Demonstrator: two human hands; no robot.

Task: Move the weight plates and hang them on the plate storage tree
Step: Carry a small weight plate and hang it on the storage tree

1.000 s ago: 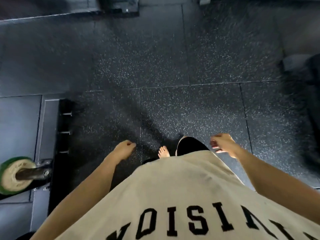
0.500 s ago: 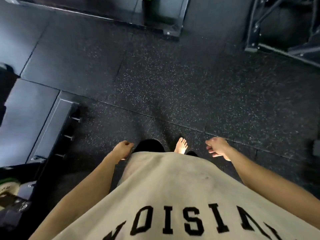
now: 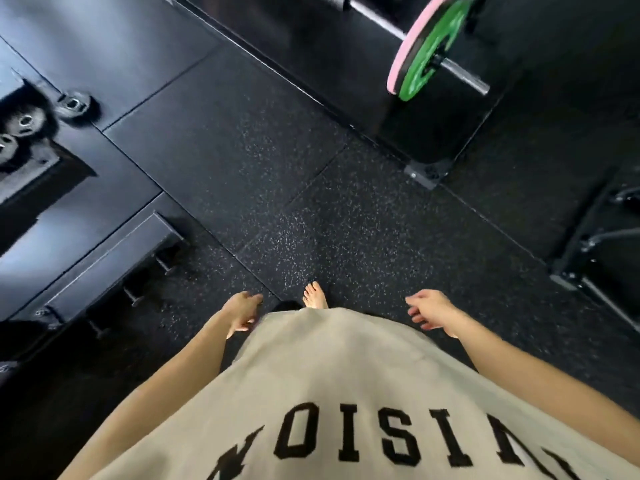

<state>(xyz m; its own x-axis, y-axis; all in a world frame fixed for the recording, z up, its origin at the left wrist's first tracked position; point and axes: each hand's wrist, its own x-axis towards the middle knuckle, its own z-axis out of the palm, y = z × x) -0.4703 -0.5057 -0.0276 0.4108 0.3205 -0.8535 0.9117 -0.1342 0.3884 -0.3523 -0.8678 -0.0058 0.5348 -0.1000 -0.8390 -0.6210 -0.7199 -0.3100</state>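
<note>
Black speckled rubber floor (image 3: 263, 140) underfoot, in large tiles. Beige shirt (image 3: 346, 393) with black block letters across the bottom of the view. Barbell (image 3: 377, 19) at upper right, well apart from the hands, carrying a pink weight plate (image 3: 403, 53) touching a green weight plate (image 3: 431, 50), both on the steel sleeve. Dark storage rack (image 3: 110, 258) with short pegs at left, near the left arm. Small dark plates (image 3: 24, 121) at far left edge, too dim to detail. Left hand (image 3: 242, 311) loose beside the shirt, fingers relaxed, holding nothing. Right hand (image 3: 429, 308) likewise slack, fingers hanging loosely curled, empty. Bare foot (image 3: 314, 296) on the floor between the hands.
</note>
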